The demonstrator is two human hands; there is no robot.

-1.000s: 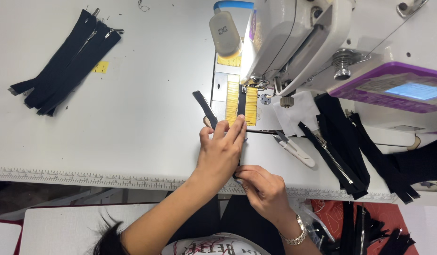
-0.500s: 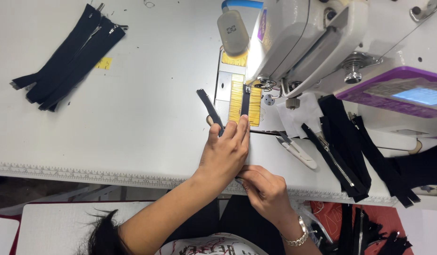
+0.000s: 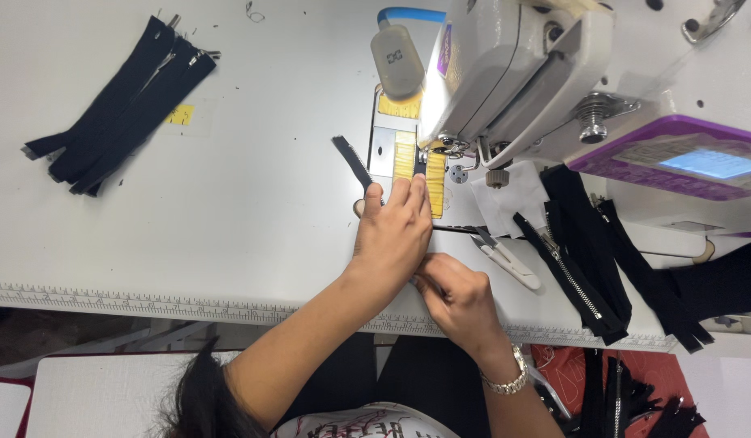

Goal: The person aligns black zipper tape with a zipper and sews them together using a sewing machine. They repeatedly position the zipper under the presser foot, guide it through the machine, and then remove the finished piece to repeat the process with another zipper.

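Note:
My left hand (image 3: 396, 235) lies flat, fingers together, on a black zipper strip (image 3: 351, 161) just in front of the sewing machine's presser foot (image 3: 450, 152). The strip's far end sticks out past my fingertips, angled to the left. My right hand (image 3: 455, 294), with a bracelet watch on its wrist, pinches the strip's near end by the table's front edge, right behind my left hand. Yellow tape marks (image 3: 405, 154) sit on the plate under the foot.
The white sewing machine (image 3: 546, 65) with a purple screen panel (image 3: 684, 158) fills the upper right. Thread snips (image 3: 505, 258) lie right of my hands. Black zippers (image 3: 590, 259) are piled at the right, and another bundle (image 3: 120, 105) lies far left. A ruler strip (image 3: 108, 298) runs along the table edge.
Both hands stay on the strip in almost the same place; my left hand has crept slightly toward the presser foot. The view has shifted a little.

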